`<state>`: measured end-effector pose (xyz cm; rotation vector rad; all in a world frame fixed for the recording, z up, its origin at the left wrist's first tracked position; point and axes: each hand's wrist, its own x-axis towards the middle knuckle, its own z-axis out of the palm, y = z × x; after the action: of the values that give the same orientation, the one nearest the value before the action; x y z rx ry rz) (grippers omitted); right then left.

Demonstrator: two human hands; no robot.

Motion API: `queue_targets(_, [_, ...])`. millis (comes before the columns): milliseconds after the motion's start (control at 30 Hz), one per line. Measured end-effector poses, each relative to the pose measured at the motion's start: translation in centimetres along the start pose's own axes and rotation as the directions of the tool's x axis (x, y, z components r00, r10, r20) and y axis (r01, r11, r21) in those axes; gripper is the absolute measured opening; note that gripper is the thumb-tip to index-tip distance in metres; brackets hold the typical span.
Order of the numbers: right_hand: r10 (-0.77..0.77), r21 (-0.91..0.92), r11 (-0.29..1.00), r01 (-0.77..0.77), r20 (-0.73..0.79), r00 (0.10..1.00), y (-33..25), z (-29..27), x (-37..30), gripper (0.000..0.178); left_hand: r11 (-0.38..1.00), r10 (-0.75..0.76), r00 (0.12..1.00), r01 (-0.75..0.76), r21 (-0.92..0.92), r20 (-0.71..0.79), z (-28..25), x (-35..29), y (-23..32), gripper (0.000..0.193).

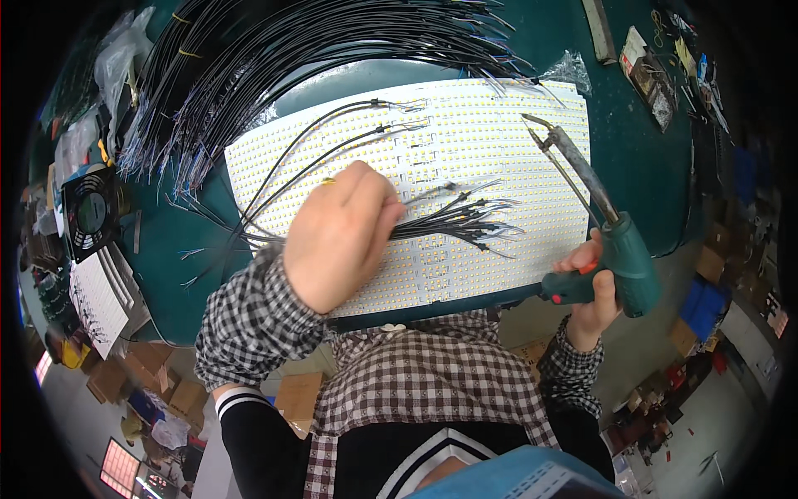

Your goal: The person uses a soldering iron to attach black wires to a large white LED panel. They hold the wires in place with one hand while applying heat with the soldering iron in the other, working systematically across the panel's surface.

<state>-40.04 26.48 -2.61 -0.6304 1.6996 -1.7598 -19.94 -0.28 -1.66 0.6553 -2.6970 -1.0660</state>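
Observation:
A white panel of LED strips (pixel 524 150) lies in front of me on the green table. My left hand (pixel 345 233) is over its left half, fingers pinched on a thin black cable (pixel 431 195) whose tip points right. Under and beside that hand lies a bundle of black cables (pixel 440 224) with stripped, coloured wire ends. Farther up the panel, two black cables (pixel 320 121) reach its middle column of contacts. My right hand (pixel 592 313) grips a green soldering gun (pixel 628 262) at the panel's right edge. Its metal tip points up and left, above the panel.
A large heap of black cables (pixel 332 46) covers the far side of the table (pixel 640 175). At the left are a black fan (pixel 89 212) and paper sheets (pixel 98 295). A worn metal box (pixel 647 76) sits far right, near small tools (pixel 706 79). Cardboard boxes (pixel 154 366) stand on the floor.

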Motion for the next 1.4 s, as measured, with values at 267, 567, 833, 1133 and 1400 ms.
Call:
queue_targets(267, [0.005, -0.014, 1.000, -0.005, 0.022, 1.000, -0.3, 0.5, 0.5, 0.062, 0.987, 0.104, 0.988, -0.088, 0.138, -0.111, -0.1, 1.8, -0.2, 0.023])
queue_targets(567, [-0.007, -0.060, 0.998, 0.006, -0.023, 1.000, -0.5, 0.9, 0.6, 0.063, 0.991, 0.131, 0.984, -0.126, 0.048, -0.124, 3.3, 4.3, -1.1, 0.021])
queue_targets(833, [-0.011, -0.073, 0.997, 0.012, 0.009, 1.000, -0.4, 1.3, 0.9, 0.062, 0.998, 0.051, 0.984, -0.058, -0.035, -0.173, 3.8, 4.6, -0.9, 0.017])
queue_targets(1133, [0.035, -0.053, 0.998, -0.037, -0.023, 0.999, -0.7, 1.7, 0.8, 0.063, 0.932, -0.114, 0.983, 0.055, -0.359, -0.144, 0.9, 2.9, -0.3, 0.004])
queue_targets(1400, [0.076, -0.131, 0.989, -0.070, 0.046, 0.996, -1.0, 2.4, 1.1, 0.062, 0.978, -0.096, 0.989, 0.073, -0.194, -0.115, -0.2, 4.8, -1.7, 0.012])
